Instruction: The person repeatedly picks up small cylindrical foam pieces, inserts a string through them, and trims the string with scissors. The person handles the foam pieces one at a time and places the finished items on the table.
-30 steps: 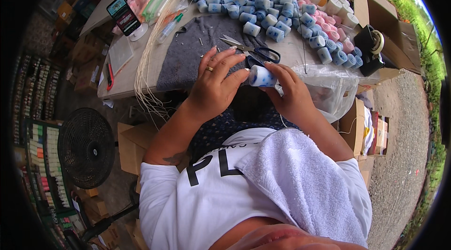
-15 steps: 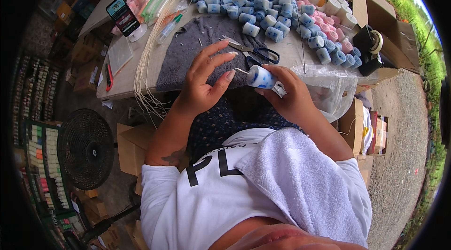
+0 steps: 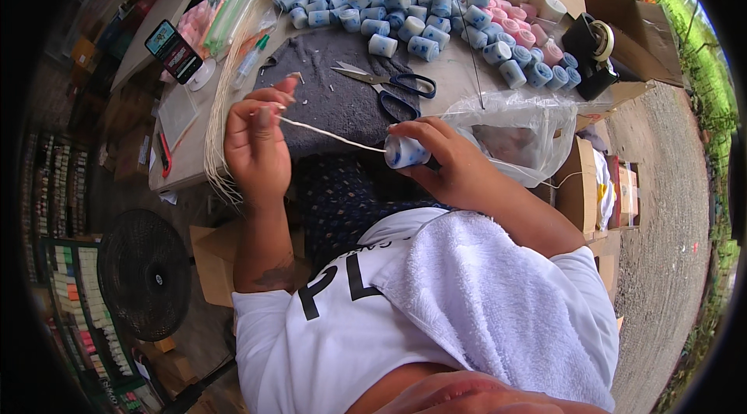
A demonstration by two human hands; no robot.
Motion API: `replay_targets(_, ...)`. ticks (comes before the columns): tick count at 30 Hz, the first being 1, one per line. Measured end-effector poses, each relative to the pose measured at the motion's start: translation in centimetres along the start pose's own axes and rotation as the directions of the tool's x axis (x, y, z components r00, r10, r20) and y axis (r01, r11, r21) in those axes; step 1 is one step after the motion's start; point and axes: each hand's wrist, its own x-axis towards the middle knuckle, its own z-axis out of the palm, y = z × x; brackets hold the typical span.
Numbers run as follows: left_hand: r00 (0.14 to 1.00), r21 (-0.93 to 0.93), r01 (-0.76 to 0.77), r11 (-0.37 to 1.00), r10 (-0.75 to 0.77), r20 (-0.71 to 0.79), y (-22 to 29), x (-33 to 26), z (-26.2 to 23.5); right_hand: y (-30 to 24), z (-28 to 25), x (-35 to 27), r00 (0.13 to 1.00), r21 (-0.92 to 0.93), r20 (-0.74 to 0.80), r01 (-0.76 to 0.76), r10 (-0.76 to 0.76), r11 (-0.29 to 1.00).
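My right hand (image 3: 451, 165) grips a small white cup with blue spots (image 3: 405, 152) just below the table's near edge. A pale string (image 3: 331, 135) runs taut from the cup up to my left hand (image 3: 257, 142), which pinches its end between the fingertips. Both hands are over my lap, in front of a dark grey cloth (image 3: 331, 95) on the table. Black-handled scissors (image 3: 393, 87) lie on the table just beyond the cup.
Several blue-spotted cups (image 3: 389, 1) and pink ones (image 3: 517, 25) are heaped at the back of the table. A bundle of pale strings (image 3: 222, 103) hangs off the left edge, a clear plastic bag (image 3: 513, 134) off the right. A black tape dispenser (image 3: 595, 52), a phone (image 3: 173, 50) and a floor fan (image 3: 144, 274) are nearby.
My left hand has pulled away from the cup to the left and upward, drawing the string out taut. The right hand stays on the cup.
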Motion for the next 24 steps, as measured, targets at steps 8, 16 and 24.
replay_targets(8, 0.891, 0.382, 0.095, 0.919, 0.092, -0.444, 11.5, 3.9, -27.5, 6.6, -7.4, -12.0, 0.917, -0.556, 0.029, -0.317, 0.399, 0.768)
replay_targets(16, 0.778, 0.595, 0.362, 0.718, 0.119, -0.617, 16.4, 3.2, -44.2, 13.3, -17.3, -20.2, 0.713, -0.651, -0.429, -0.669, 0.554, 0.357)
replay_targets(24, 0.758, 0.718, 0.533, -0.448, -0.125, -0.641, 16.4, -0.9, -42.3, 13.1, -17.1, -18.6, 0.872, -0.836, -0.428, -0.482, 0.237, 0.263)
